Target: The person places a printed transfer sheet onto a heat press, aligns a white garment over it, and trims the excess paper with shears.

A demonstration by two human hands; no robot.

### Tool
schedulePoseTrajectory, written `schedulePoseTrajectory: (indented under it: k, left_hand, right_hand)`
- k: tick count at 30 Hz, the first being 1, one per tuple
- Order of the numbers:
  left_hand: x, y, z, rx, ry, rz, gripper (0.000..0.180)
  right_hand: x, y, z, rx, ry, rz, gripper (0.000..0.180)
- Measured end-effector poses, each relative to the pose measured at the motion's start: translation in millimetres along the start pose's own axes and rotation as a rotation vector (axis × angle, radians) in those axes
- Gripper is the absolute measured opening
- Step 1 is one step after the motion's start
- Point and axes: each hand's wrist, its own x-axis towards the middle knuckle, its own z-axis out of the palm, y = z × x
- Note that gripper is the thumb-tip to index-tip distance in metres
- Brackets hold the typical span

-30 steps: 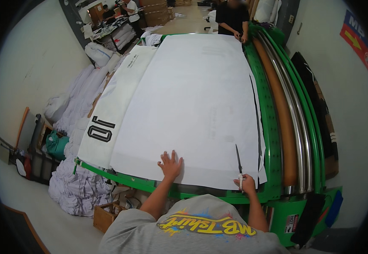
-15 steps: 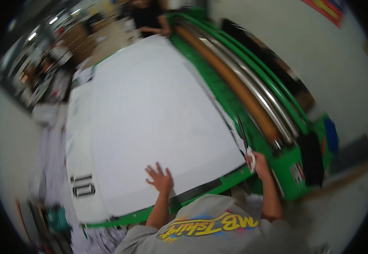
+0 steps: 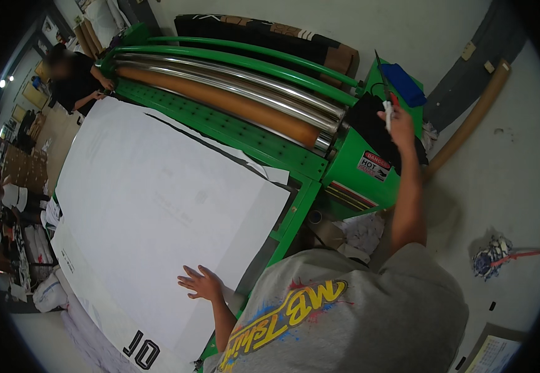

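Observation:
My left hand (image 3: 201,284) lies flat with spread fingers on a large white sheet (image 3: 152,193), near its front edge. White cloth with black printing (image 3: 141,350) shows along the sheet's left side. In my right hand (image 3: 400,128) is a pair of scissors (image 3: 387,112) with white handles, its dark blades pointing up and away. The scissors are over the end of a green roller machine (image 3: 351,177), by a black cloth (image 3: 372,133) draped there. Something red (image 3: 395,99) shows next to the handles; I cannot tell what it is.
Orange (image 3: 220,99) and shiny metal rollers (image 3: 245,85) run across the machine. A blue cloth (image 3: 405,85) rests on its end. At the far left a person in black (image 3: 74,81) stands by the sheet. A long cardboard tube (image 3: 475,118) leans at the right.
My right hand has carried the scissors from the sheet's right edge out over the machine's end. The view has swung right. My left hand stays flat on the sheet.

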Motion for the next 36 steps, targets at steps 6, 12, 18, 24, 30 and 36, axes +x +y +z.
schedulePoseTrajectory:
  k: [6, 12, 18, 24, 30, 36]
  left_hand:
    - [3, -2, 11, -0.027, 0.009, 0.002, 0.074]
    - [5, -15, 3, -0.092, 0.073, 0.002, 0.074]
    - [-1, -15, 1, -0.11, 0.079, 0.0, 0.075]
    - [-2, -10, -3, -0.138, 0.054, 0.005, 0.075]
    - [-2, -13, -3, -0.144, 0.08, 0.022, 0.076]
    - [2, -15, 5, -0.15, 0.063, 0.017, 0.076]
  right_hand:
    - [78, 116, -48, -0.729, 0.288, -0.233, 0.052]
    - [84, 141, -58, -0.726, 0.082, -0.116, 0.044]
    - [108, 144, -59, -0.704, -0.077, -0.026, 0.046]
    - [111, 139, -57, -0.662, -0.132, 0.07, 0.055]
    - [89, 149, -32, -0.602, 0.079, -0.032, 0.052]
    - [82, 157, -30, -0.364, 0.097, -0.028, 0.058]
